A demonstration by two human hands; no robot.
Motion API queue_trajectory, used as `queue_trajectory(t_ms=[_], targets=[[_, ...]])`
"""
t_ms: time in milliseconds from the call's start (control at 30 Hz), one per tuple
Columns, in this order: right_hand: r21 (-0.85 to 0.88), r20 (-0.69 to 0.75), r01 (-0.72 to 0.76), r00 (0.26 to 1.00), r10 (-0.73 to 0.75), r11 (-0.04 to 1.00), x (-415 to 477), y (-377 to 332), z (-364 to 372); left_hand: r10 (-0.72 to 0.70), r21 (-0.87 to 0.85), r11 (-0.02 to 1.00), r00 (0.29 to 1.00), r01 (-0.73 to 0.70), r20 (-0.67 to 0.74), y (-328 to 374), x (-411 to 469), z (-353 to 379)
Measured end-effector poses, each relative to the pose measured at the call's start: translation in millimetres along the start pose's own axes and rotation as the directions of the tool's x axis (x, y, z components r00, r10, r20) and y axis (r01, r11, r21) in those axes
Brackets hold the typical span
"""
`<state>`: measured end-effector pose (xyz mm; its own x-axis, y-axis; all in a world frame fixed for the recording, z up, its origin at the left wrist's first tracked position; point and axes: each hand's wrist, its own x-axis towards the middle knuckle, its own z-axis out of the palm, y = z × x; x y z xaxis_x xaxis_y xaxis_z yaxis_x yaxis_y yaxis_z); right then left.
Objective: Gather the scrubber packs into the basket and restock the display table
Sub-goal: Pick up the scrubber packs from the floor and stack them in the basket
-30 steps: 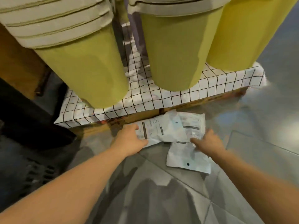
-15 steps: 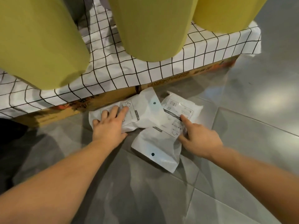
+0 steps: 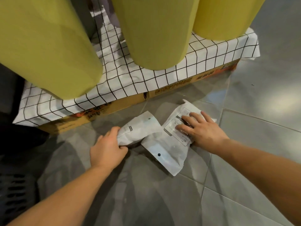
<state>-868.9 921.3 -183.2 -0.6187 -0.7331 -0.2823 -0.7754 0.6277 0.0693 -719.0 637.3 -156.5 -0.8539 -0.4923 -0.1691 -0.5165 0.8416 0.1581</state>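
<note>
Two white scrubber packs lie on the grey tiled floor in front of a low display. My left hand (image 3: 108,148) grips the near end of the left pack (image 3: 140,129), its fingers curled round the crumpled edge. The right pack (image 3: 169,149) lies across it, printed label up, with a black dot near its lower end. My right hand (image 3: 202,129) rests flat on that label with the fingers spread. A dark slotted basket (image 3: 14,193) shows at the lower left edge, partly cut off.
The display is a cardboard base (image 3: 187,84) under a white cloth with a black grid (image 3: 146,79). Three tall yellow-green cylinders (image 3: 154,30) stand on it and overhang the view. A dark object (image 3: 21,137) sits at the left.
My left hand went from lying flat on the left pack to gripping its end. My right hand moved further onto the right pack's label, fingers spread. The view has shifted.
</note>
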Motion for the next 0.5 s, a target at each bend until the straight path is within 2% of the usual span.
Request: queue_trajectory(t_ms=[100, 167, 267, 333, 367, 433, 500], targets=[[-0.01, 0.023, -0.064, 0.998, 0.064, 0.998, -10, -12, -9, -0.182, -0.173, 0.968, 0.983, 0.185, 0.03, 8, -13, -17], [0.012, 0.026, -0.105, 0.994, 0.105, 0.994, -20, -17, -17, -0.276, -0.373, 0.883, 0.958, 0.285, 0.077, 16, -21, -32], [0.176, -0.015, -0.192, 0.98, 0.198, 0.965, -38, -17, -36, -0.311, -0.73, 0.6, 0.936, 0.327, 0.164, 37, -31, -68], [0.34, -0.023, -0.24, 0.965, 0.263, 0.909, -48, -17, -55, -0.293, -0.849, 0.394, 0.923, 0.353, 0.248, 51, -34, -96], [0.451, -0.014, -0.273, 0.95, 0.312, 0.85, -52, -18, -67, -0.264, -0.877, 0.302, 0.917, 0.374, 0.3, 57, -34, -111], [0.67, 0.025, -0.33, 0.905, 0.424, 0.665, -60, -20, -96, -0.188, -0.908, 0.154, 0.913, 0.391, 0.361, 67, -32, -143], [0.837, 0.013, -0.295, 0.852, 0.523, 0.46, -68, -27, -134, -0.13, -0.933, 0.089, 0.933, 0.347, 0.335, 73, -28, -180]])
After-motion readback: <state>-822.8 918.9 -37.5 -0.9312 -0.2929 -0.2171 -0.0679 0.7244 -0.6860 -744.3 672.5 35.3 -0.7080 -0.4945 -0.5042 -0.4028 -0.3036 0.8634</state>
